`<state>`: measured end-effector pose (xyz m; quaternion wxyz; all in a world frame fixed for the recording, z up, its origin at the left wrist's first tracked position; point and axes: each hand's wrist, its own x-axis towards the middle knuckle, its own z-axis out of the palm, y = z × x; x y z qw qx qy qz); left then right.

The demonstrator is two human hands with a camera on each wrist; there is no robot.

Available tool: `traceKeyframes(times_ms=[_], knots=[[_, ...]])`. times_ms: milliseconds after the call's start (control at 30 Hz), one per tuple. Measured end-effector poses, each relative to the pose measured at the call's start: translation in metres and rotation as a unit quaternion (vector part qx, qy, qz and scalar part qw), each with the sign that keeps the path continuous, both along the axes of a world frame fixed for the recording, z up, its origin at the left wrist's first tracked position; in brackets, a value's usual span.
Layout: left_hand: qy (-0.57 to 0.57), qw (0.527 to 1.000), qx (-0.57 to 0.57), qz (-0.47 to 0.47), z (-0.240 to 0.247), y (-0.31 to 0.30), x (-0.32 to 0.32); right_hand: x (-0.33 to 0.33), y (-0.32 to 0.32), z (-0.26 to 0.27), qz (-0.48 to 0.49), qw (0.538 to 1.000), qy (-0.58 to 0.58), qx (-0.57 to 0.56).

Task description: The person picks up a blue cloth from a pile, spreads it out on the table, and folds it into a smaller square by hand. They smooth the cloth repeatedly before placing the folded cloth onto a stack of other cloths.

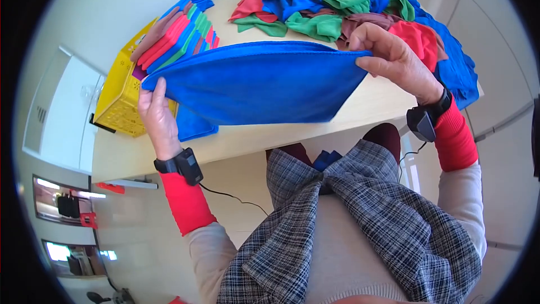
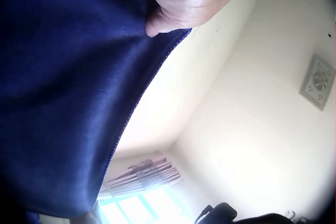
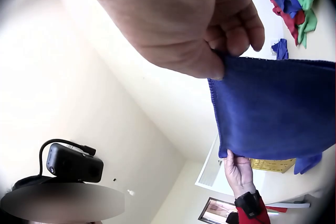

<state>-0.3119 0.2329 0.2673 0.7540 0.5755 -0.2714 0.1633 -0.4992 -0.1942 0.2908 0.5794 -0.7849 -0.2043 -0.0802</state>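
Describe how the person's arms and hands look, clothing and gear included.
The left hand and right hand are ungloved. Both arms wear a black wrist strap with a dark, boxy device, each trailing a thin black cable. Bright red cuffs come next, then pale greyish sleeves further up.

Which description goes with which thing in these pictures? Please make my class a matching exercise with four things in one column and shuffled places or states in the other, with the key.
Column 1
1. Left hand
2. Right hand
3. Yellow basket
4. Heap of cloths

Column 2
A. Lies crumpled, in mixed colours, on the far side of the table
B. Pinches the end of the blue cloth farther from the basket
C. Holds a row of folded cloths
D. Pinches the end of the blue cloth nearer the basket

Pairs: 1-D, 2-B, 3-C, 4-A
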Motion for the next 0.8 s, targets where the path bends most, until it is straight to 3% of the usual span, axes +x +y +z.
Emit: traceKeyframes(times_ms=[200,300,433,600,800], knots=[[0.016,1.000,-0.018,-0.010,-0.001,0.005,0.004,-0.003,0.008,0.000,-0.004,0.999,-0.035,-0.010],[0.026,0.999,-0.018,-0.020,-0.005,0.009,0.009,-0.008,0.009,0.004,-0.023,0.990,-0.031,-0.135],[0.007,1.000,0.011,-0.014,-0.001,0.007,0.006,-0.002,0.006,-0.016,-0.045,0.981,-0.064,-0.177],[0.007,1.000,0.010,0.003,0.002,0.003,0.001,-0.001,0.000,-0.023,-0.027,0.990,-0.019,-0.140],[0.006,1.000,0.012,0.001,-0.001,0.015,0.007,0.007,-0.010,-0.027,0.000,0.993,-0.081,-0.080]])
